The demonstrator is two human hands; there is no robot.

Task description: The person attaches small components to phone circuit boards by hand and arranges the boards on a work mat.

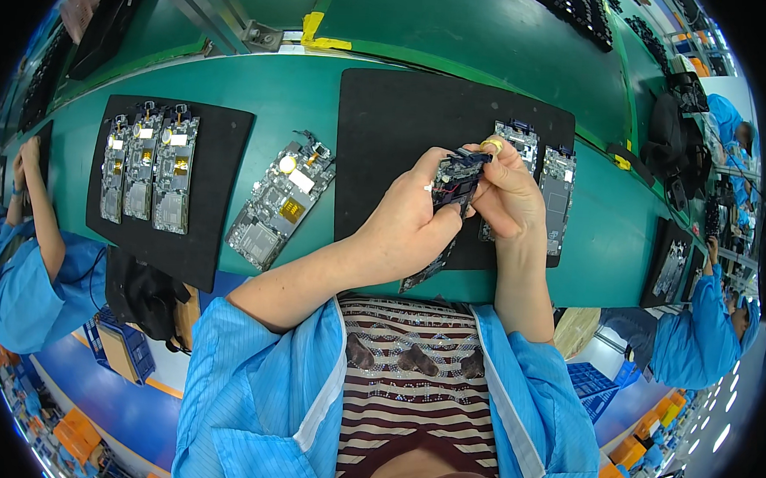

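Observation:
Above the black mat [388, 111] in front of me, my left hand [405, 227] is closed around a circuit board [454, 184], which is tilted up on its edge. At the board's upper end, my right hand [513, 193] pinches a small yellow piece [493, 146] between thumb and fingertips; its exact kind is too small to make out. Two more circuit boards, one [522, 138] partly hidden behind my right hand and another [557, 195] beside it, lie on the mat's right side. Left of the mat, a loose circuit board [284, 202] lies slantwise on the green table [300, 90].
A second black mat [196, 252] at the left carries three circuit boards [141, 169] side by side. A metal post [209, 13] rises at the table's far edge. People in blue work at far left [43, 301] and far right [704, 326]. Black parts [572, 12] sit at the back.

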